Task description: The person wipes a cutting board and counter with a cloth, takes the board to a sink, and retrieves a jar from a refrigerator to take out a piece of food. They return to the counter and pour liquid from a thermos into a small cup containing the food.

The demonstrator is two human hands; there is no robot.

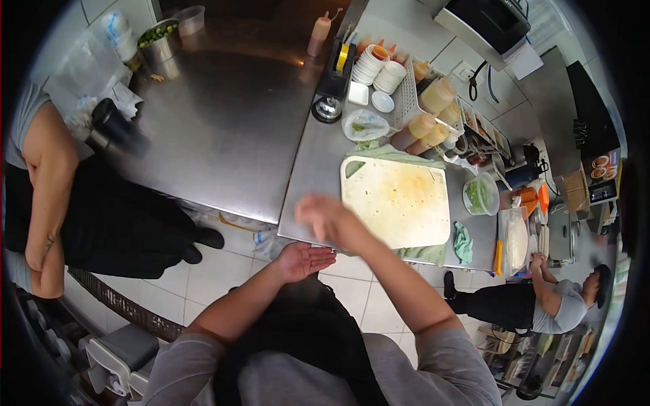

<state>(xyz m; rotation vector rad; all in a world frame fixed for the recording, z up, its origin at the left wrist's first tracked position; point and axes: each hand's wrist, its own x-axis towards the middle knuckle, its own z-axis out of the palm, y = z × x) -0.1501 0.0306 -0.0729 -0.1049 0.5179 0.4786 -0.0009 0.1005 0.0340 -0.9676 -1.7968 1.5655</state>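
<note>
My left hand [306,262] is held palm up at the counter's front edge, its fingers stretched out and nothing visible on it. Just above it, over the steel counter, my right hand [330,218] is smeared by motion; its fingers look bent, and I cannot make out anything in them. To the right of my right hand lies a white cutting board [396,203] with yellowish stains and small green bits. Green cloths [423,255] stick out from under the board. Behind the board sits a small plastic bag [364,126] with something green inside.
A call bell [327,109], stacked white cups [370,65] and sauce bottles [437,95] line the counter's back. A tub of chopped greens [481,194] stands right of the board. One person [47,189] stands at left; another [542,298] works at right.
</note>
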